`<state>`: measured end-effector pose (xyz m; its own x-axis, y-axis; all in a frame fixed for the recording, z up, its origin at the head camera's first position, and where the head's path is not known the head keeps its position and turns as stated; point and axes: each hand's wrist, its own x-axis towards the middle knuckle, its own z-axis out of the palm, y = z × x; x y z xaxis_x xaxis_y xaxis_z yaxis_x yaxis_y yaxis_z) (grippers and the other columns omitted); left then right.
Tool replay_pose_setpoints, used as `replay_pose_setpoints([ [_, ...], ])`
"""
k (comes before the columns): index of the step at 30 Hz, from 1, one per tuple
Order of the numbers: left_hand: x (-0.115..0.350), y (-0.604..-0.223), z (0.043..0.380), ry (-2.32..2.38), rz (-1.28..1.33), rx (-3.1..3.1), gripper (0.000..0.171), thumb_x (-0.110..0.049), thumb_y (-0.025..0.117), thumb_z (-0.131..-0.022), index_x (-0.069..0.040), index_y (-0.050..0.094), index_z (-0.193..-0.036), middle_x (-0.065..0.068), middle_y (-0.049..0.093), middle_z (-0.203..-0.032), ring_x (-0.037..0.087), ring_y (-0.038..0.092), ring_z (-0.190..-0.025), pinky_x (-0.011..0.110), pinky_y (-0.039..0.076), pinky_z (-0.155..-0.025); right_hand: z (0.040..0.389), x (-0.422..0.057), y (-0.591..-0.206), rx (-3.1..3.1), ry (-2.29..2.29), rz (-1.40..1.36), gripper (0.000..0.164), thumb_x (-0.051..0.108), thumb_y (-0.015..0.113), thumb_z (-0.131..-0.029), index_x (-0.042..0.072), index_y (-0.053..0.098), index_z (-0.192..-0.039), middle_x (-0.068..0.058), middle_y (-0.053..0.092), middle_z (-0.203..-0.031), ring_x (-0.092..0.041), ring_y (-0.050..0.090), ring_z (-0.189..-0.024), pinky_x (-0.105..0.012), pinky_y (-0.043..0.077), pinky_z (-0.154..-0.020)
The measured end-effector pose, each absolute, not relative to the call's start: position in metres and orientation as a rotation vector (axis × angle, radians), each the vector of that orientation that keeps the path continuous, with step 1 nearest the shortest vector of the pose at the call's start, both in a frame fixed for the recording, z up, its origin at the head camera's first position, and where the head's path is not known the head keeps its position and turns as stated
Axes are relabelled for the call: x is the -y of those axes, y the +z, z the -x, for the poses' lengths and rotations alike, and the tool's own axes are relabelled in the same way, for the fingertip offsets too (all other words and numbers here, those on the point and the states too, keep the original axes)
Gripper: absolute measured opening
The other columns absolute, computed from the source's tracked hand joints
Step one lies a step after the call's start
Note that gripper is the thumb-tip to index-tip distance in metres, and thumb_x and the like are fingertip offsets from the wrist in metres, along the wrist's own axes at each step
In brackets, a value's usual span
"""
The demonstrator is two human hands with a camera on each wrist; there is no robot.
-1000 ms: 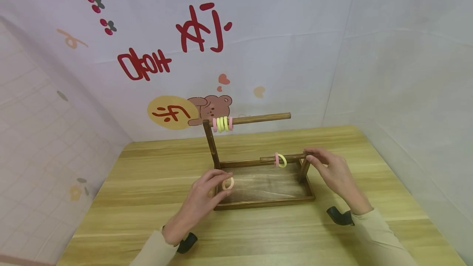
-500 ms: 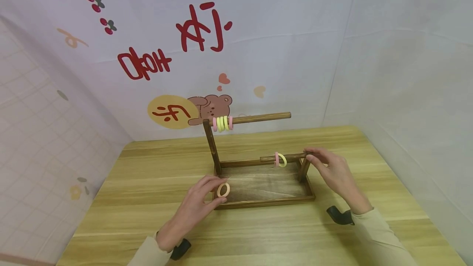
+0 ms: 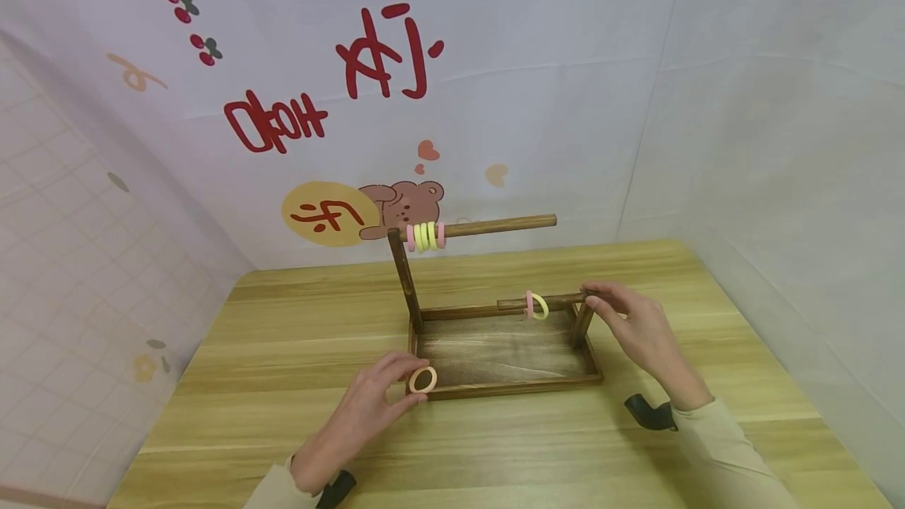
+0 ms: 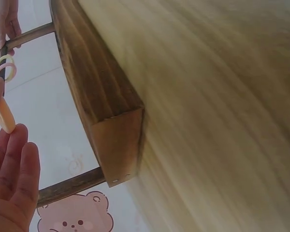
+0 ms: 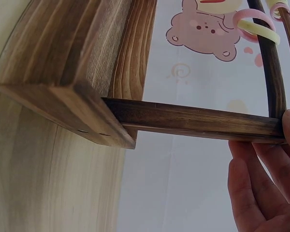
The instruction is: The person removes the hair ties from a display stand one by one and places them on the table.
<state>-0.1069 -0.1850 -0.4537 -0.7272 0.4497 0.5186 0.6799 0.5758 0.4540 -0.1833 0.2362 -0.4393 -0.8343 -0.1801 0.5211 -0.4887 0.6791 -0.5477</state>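
Note:
My left hand (image 3: 364, 407) pinches a peach hair tie (image 3: 434, 378) between thumb and fingers, over the front left corner of a dark wooden rack (image 3: 509, 389). The left wrist view shows this hair tie (image 4: 5, 116) edge-on at the fingertips. My right hand (image 3: 645, 332) grips the top of the rack's short right post, thumb above and fingers beneath in the right wrist view. From that post the lower rod (image 3: 566, 302) points left, carrying a pink hair tie (image 3: 528, 304) and a tilted yellow one (image 3: 544, 307). Several pink and yellow hair ties (image 3: 424, 236) sit bunched on the upper rod (image 3: 502, 225).
The rack has a shallow tray base and a tall left post (image 3: 404, 281). It stands on a wood-grain table (image 3: 297, 320). White printed cloth (image 3: 537, 116) hangs behind and at both sides. A black strap end (image 3: 650, 413) juts from the right wrist.
My left hand has moved left and toward me with the peach hair tie, from above the tray to its front left corner. The right hand and rack have stayed put.

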Motion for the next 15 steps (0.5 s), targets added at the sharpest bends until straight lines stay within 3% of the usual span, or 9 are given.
replay_pose_setpoints([
  [7,0.19,-0.461,0.102,-0.89,0.953,2.502,0.047,-0.004,0.092,-0.074,-0.006,0.074,-0.116,0.003,0.072,-0.113,0.019,0.072,-0.097,0.036,0.062,-0.079,0.184,-0.236,-0.44,2.447,0.986,-0.53,0.025,0.01,0.069,-0.101,0.007,0.072,-0.125,-0.008,0.077,-0.111,-0.028,0.076,-0.093,-0.011,0.05,-0.079],
  [15,0.195,-0.468,0.097,-0.897,1.041,2.556,0.042,-0.006,0.089,-0.079,-0.006,0.072,-0.118,0.002,0.071,-0.114,0.016,0.071,-0.098,0.032,0.062,-0.084,0.183,-0.236,-0.44,2.448,0.985,-0.527,0.025,0.01,0.069,-0.101,0.007,0.072,-0.125,-0.008,0.077,-0.111,-0.028,0.075,-0.093,-0.011,0.05,-0.079],
])
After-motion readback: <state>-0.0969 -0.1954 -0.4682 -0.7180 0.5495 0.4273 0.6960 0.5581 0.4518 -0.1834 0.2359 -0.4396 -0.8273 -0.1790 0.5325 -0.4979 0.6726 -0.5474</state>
